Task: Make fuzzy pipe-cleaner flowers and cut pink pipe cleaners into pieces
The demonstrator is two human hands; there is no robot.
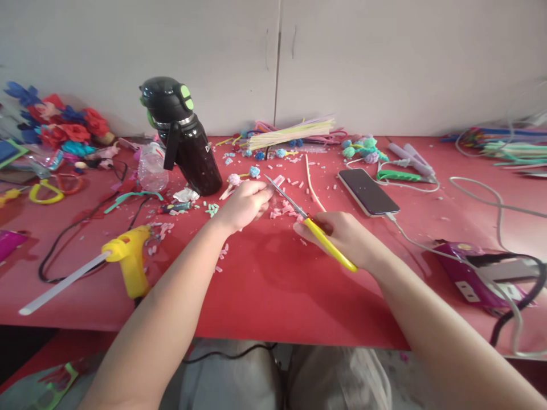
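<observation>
My right hand [342, 233] is closed around the yellow handles of a pair of scissors [327, 242]. The blades point up and left, and their tips lie close to my left fingers. My left hand [250, 205] pinches a short pink bundle [278, 181], apparently of pipe cleaner pieces; its lower end is hidden by the fingers. Loose pink cuttings [284, 209] are scattered on the red table just under the blades. One long pale pink pipe cleaner [314, 182] lies behind my right hand.
A black bottle [192, 148] stands behind my left hand, near a clear plastic bottle [152, 165]. At left lies a yellow glue gun [132, 256]. To the right are a phone [368, 192] on a cable and a purple power strip [474, 270]. Pipe cleaners [290, 136] are heaped at the back.
</observation>
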